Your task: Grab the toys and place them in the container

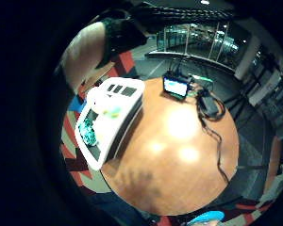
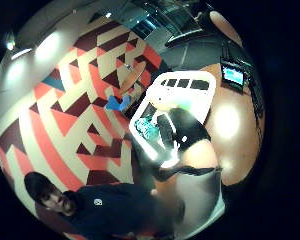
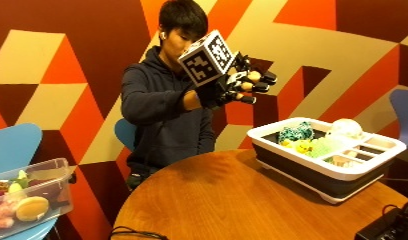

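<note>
Outside view: person is sitting behind the round wooden surface (image 3: pixel 224 200), holding the gloved right hand (image 3: pixel 234 85) up at chest height, well above the wood. Fingers are lying relaxed & spread, gripping nothing. Toys are sitting in the white container (image 3: pixel 304 157) w/ dark sides, near the far edge: green knitted toy (image 3: pixel 296 133), small yellow toy (image 3: pixel 302 146), pale round toy (image 3: pixel 345 128), all bunched in the big compartment. Little-finger palm view is looking down at the container (image 1: pixel 127 110) from high up; no loose toy showing on the wood, so task is prob. near done. Green one is looking soft & light: pinch anywhere, should squash w/o slipping. Round one is looking smoother: cup around its widest part.
</note>
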`<state>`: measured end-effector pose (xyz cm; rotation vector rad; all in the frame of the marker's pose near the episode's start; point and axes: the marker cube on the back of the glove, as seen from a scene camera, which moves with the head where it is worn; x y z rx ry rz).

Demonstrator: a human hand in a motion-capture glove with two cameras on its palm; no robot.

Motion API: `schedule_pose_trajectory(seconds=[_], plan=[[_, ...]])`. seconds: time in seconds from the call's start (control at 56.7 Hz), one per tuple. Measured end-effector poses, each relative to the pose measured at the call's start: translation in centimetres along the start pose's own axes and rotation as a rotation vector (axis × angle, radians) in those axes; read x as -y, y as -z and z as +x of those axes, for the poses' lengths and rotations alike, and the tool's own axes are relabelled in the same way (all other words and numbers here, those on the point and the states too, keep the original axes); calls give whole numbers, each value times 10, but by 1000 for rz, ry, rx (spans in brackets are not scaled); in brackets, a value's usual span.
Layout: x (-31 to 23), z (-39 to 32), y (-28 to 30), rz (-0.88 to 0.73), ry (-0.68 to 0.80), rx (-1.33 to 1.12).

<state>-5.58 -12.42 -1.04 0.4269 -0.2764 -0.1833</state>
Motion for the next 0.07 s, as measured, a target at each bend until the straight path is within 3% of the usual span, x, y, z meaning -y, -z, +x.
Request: schedule_pose_trajectory(seconds=[0.071], plan=[[-11, 7, 4, -4, 1, -24]])
